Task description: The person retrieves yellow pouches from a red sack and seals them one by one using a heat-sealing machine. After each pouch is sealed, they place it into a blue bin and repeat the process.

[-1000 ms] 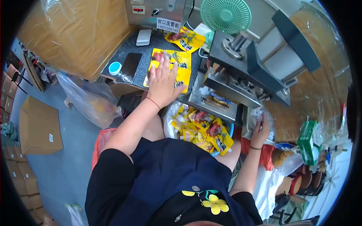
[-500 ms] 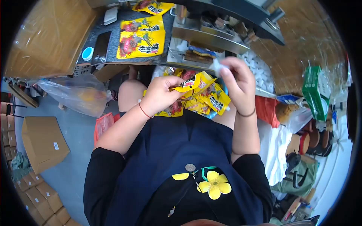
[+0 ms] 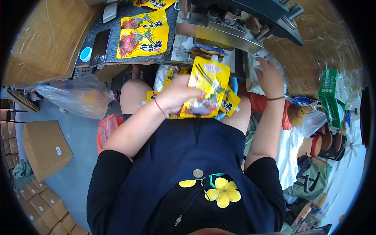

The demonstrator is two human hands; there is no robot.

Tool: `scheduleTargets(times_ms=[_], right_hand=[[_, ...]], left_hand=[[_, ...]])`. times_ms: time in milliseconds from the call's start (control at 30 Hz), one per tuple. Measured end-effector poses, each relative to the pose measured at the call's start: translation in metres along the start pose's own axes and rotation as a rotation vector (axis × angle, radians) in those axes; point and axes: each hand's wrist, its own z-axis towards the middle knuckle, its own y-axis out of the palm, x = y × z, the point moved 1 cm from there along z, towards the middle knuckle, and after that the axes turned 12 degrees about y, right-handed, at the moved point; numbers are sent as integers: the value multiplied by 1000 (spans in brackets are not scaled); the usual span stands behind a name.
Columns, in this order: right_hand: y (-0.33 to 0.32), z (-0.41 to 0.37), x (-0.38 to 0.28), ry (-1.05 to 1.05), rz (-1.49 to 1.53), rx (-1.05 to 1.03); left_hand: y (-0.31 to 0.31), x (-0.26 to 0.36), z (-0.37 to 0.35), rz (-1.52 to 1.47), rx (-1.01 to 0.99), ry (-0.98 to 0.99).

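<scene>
My left hand (image 3: 178, 96) grips a yellow printed pouch (image 3: 207, 86) by its left edge, with the pouch standing upright above my lap. A small white spout (image 3: 214, 58) shows at the pouch's top edge. Over on the right, my right hand (image 3: 271, 78) is above a bin (image 3: 253, 74) of white plastic pieces, its fingers apart and nothing visible in them. More yellow pouches (image 3: 230, 101) lie in my lap beneath the held one, partly covered by it.
Flat yellow pouches (image 3: 143, 42) lie on the dark work surface (image 3: 111, 27) at the left, near a phone (image 3: 100, 47) and a round blue-lidded tub (image 3: 86, 54). A metal machine (image 3: 219, 33) stands ahead. A green box (image 3: 330, 98) is at the right.
My right hand has moved right to the bin, and the white piece it held is gone from its fingers. My left hand has turned the pouch upright, with a spout at its top.
</scene>
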Motion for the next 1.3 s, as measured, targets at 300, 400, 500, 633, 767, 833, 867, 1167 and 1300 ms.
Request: scheduleTargets(times_ms=[300, 400, 500, 633, 767, 833, 867, 1167, 1300], right_hand=[[38, 2, 4, 2, 110, 248], [37, 9, 14, -110, 99, 45], [49, 12, 22, -81, 190, 26], [44, 3, 17, 20, 332, 168], [11, -20, -6, -75, 467, 332], [4, -30, -37, -161, 566, 249], [-1, -36, -55, -203, 613, 211], [-28, -37, -108, -360, 853, -37], [-28, -34, -87, -365, 748, -378]], left_hand=[[-18, 13, 40, -26, 50, 93], [-36, 21, 31, 897, 362, 591], [-75, 73, 20, 1679, 662, 1025], [-103, 65, -15, 2251, 150, 805], [-89, 60, -39, 1309, 426, 612], [-72, 50, -39, 927, 346, 478], [-61, 45, -38, 735, 301, 410], [8, 9, -26, 472, 5, 109], [16, -7, -25, 216, -118, -37]])
